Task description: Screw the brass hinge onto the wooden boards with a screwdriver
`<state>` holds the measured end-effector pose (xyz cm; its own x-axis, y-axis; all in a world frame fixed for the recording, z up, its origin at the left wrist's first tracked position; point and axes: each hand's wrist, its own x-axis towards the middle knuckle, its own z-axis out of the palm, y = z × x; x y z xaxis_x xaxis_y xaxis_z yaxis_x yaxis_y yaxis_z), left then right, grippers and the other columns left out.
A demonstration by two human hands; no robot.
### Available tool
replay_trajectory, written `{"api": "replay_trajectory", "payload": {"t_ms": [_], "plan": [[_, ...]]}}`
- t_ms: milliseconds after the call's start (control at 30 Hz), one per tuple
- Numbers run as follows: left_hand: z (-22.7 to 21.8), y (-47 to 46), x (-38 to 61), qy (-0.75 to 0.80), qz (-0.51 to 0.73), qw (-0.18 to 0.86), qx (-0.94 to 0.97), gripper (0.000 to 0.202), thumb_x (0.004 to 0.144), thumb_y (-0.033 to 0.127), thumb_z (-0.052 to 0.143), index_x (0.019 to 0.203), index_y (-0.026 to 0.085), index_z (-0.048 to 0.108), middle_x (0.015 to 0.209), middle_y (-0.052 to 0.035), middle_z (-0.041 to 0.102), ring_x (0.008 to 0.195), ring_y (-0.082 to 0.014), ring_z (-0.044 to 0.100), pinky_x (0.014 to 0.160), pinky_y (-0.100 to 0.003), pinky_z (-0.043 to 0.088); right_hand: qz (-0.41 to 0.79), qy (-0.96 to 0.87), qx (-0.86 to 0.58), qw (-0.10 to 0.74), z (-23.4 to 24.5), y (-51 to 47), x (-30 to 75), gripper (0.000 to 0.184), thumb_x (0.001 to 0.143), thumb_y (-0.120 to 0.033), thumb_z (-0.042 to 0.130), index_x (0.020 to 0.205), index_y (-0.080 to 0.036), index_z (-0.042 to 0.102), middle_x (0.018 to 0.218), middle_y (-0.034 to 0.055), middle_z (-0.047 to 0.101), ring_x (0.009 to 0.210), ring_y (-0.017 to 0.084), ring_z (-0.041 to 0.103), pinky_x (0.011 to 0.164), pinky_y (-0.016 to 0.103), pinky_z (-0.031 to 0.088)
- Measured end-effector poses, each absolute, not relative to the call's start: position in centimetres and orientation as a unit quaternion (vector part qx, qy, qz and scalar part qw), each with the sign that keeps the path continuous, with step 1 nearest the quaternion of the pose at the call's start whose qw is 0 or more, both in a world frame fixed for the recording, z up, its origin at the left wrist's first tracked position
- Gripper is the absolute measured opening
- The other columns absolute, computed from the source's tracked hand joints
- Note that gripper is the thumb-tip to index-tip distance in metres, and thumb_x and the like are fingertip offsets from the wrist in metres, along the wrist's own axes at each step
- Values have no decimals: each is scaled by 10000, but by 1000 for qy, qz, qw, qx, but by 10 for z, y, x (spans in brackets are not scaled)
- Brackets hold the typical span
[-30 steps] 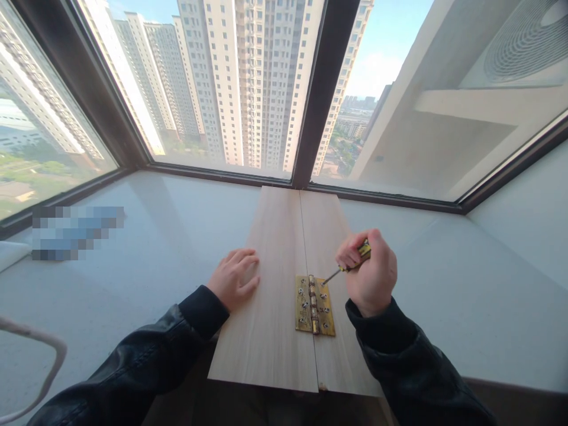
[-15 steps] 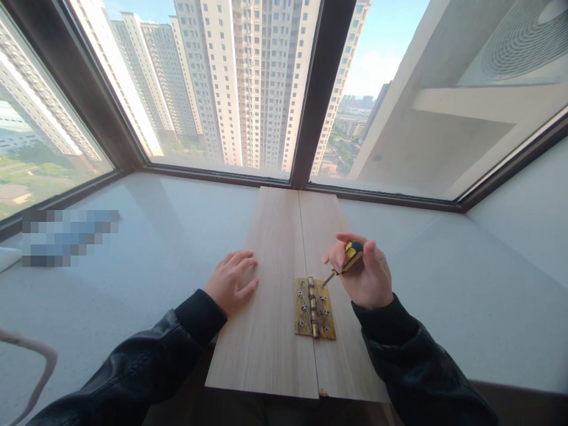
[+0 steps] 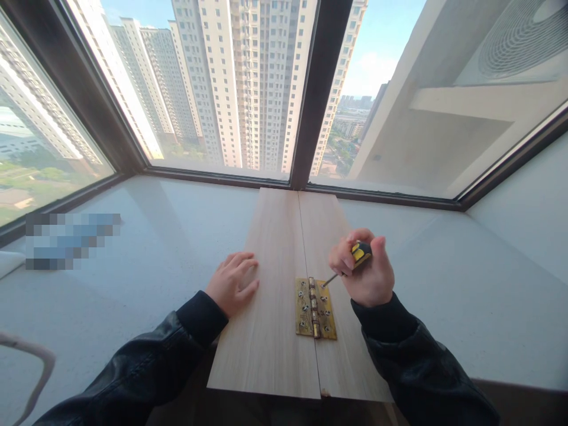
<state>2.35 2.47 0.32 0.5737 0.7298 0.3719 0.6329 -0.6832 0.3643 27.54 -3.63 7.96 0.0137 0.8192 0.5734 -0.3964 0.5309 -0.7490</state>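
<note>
lying between hands [image 3: 231, 283] [image 3: 366, 273]: brass hinge [image 3: 315, 308]

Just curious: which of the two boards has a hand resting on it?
The left board: the left hand lies flat there; the right hand grips a screwdriver.

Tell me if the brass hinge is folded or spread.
Spread open: the hinge lies flat, one leaf on each board, pin along the seam. Right hand holds a screwdriver to it.
</note>
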Motion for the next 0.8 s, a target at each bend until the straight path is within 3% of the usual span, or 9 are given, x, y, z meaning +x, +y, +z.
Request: {"api": "replay_trajectory", "payload": {"t_ms": [133,233,367,467,633,700,800], "plan": [[3,24,24,387,253,96,882,301,773,270,523,1062,185,526,1186,-95,500,1111,-257,425,910,-444,396,415,-535,-219,703,82,-37,279,287,916,-383,494,907,-102,439,746,4,459,613,64,473,580,185,444],[3,24,24,388,251,97,881,300,775,271,520,1062,185,526,1188,-94,498,1117,-256,421,916,-443,391,419,-530,-234,700,83,-39,282,238,921,-329,491,909,-94,452,827,30,485,729,95,514,661,225,470],[3,25,23,390,247,98,882,306,776,282,522,1065,183,527,1194,-90,497,1120,-254,418,915,-438,392,453,-540,-213,677,83,-39,279,333,959,-414,395,873,-96,449,607,-25,401,518,52,435,491,150,403],[2,25,23,391,246,98,881,304,778,279,517,1067,183,527,1202,-89,493,1128,-253,412,919,-438,389,453,-545,-195,679,83,-37,277,387,948,-485,381,873,-109,429,562,-44,358,452,38,374,455,141,374],[2,25,23,389,247,98,882,302,775,278,521,1061,181,529,1200,-91,493,1127,-255,414,920,-442,388,417,-532,-228,701,85,-37,283,252,893,-338,532,885,-101,447,799,22,496,687,89,517,635,217,465],[2,25,23,389,248,97,882,303,777,280,520,1065,184,528,1200,-92,494,1129,-257,413,919,-444,389,426,-525,-236,698,87,-38,285,275,918,-371,490,864,-103,460,717,9,489,641,87,513,603,211,462],[3,25,23,388,249,97,882,303,782,281,517,1069,185,527,1199,-93,493,1127,-258,416,917,-445,392,460,-528,-224,678,88,-39,284,375,960,-473,351,802,-142,428,470,-50,326,389,61,351,412,157,355]]}}
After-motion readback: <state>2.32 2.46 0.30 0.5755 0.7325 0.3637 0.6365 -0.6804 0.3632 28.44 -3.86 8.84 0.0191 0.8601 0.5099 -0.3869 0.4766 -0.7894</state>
